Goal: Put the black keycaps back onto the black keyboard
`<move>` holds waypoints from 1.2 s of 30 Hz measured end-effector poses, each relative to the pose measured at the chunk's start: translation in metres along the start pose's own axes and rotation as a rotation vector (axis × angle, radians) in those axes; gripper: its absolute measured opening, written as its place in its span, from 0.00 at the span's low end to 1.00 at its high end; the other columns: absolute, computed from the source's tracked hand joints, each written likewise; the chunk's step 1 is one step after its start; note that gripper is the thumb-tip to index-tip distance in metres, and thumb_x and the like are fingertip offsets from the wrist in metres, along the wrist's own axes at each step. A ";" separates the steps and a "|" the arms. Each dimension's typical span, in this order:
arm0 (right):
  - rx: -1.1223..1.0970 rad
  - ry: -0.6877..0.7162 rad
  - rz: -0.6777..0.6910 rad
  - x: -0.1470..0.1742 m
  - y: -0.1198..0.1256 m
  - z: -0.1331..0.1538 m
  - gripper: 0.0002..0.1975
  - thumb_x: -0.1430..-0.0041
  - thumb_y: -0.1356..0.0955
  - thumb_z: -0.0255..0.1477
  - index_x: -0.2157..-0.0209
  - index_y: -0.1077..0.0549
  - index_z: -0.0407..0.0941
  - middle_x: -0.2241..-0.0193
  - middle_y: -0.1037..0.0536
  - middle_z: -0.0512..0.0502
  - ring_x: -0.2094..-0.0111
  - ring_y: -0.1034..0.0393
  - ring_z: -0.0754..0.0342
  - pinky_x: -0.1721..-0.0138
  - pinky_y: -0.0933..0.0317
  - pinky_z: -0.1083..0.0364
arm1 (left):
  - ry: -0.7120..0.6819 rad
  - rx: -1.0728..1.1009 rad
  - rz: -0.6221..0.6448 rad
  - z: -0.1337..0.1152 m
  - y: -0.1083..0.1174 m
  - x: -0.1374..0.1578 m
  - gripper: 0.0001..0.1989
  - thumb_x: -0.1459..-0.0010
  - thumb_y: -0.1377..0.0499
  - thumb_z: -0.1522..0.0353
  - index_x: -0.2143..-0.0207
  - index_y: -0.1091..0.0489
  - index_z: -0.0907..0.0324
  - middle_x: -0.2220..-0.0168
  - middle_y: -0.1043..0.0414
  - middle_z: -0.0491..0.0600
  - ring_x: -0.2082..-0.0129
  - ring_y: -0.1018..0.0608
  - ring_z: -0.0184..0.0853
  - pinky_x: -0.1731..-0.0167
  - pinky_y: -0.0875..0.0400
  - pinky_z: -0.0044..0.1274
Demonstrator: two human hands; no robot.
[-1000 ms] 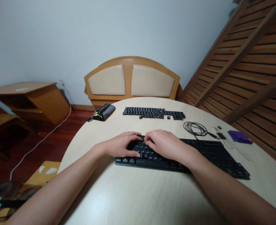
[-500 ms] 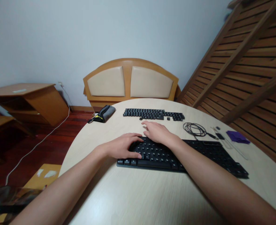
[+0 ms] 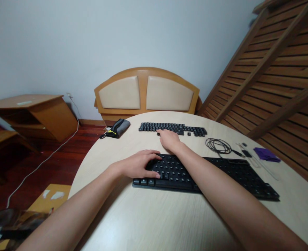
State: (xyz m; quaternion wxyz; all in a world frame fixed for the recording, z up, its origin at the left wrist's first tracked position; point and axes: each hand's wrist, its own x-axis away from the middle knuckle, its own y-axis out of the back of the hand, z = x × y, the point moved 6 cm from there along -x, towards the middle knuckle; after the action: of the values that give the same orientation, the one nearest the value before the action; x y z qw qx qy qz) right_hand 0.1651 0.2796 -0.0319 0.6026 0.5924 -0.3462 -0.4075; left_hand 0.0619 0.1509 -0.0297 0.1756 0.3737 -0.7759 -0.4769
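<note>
A black keyboard (image 3: 182, 174) lies on the table, most of its key positions bare and a few keycaps along its front left edge. My left hand (image 3: 140, 164) rests on its left end, thumb and fingers spread apart over the keys. Reaching past the keyboard, my right hand (image 3: 169, 139) is at a small loose black keycap (image 3: 158, 134), its fingertips drawn together there; the hand partly hides the contact. Behind it, rows of loose black keycaps (image 3: 161, 126) are laid out in keyboard order, with another group of keycaps (image 3: 199, 131) at their right. One single keycap (image 3: 189, 134) sits apart in front.
On the round table (image 3: 112, 209) are a grey and black pouch (image 3: 119, 128) at the left, a coiled black cable (image 3: 218, 145), a purple cloth (image 3: 267, 154) and a thin pale rod (image 3: 266, 169) at the right. A headboard (image 3: 143, 91) stands behind, wooden slats (image 3: 269, 73) at the right.
My right hand has moved forward and away from the keyboard to the loose keycap near the rows. The left hand stays on the keyboard. The view has shifted slightly.
</note>
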 end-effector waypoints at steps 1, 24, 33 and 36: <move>0.003 -0.002 -0.003 -0.001 0.000 0.000 0.22 0.33 0.40 0.23 0.40 0.31 0.47 0.46 0.24 0.35 0.48 0.27 0.42 0.52 0.35 0.48 | 0.002 0.001 0.001 0.000 0.000 0.000 0.30 0.43 0.35 0.54 0.42 0.32 0.59 0.37 0.36 0.60 0.37 0.32 0.49 0.38 0.38 0.40; -0.270 0.085 -0.058 0.081 0.021 -0.023 0.12 0.33 0.34 0.34 0.53 0.22 0.48 0.57 0.17 0.46 0.56 0.23 0.48 0.58 0.34 0.54 | 0.026 -0.025 0.026 -0.005 0.002 0.002 0.30 0.40 0.37 0.53 0.41 0.33 0.62 0.36 0.37 0.63 0.37 0.32 0.49 0.38 0.37 0.40; -0.894 0.227 -0.064 0.132 0.009 -0.029 0.10 0.34 0.34 0.32 0.56 0.21 0.47 0.56 0.17 0.46 0.52 0.24 0.49 0.47 0.35 0.49 | 0.056 -0.084 -0.278 -0.030 0.003 -0.008 0.15 0.36 0.40 0.63 0.49 0.30 0.57 0.52 0.22 0.52 0.53 0.21 0.43 0.50 0.28 0.35; -1.037 0.196 -0.066 0.134 0.001 -0.030 0.09 0.36 0.32 0.33 0.59 0.23 0.45 0.61 0.18 0.46 0.57 0.24 0.50 0.53 0.33 0.51 | 0.070 -0.067 -0.305 -0.037 -0.005 -0.010 0.12 0.36 0.40 0.65 0.51 0.29 0.57 0.54 0.22 0.51 0.55 0.21 0.42 0.54 0.27 0.33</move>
State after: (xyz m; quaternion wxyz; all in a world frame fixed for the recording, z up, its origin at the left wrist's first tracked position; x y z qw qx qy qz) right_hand 0.2497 0.1714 -0.0413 0.8331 0.2623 -0.0222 -0.4866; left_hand 0.0939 0.1349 -0.0153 0.1406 0.4973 -0.6873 -0.5104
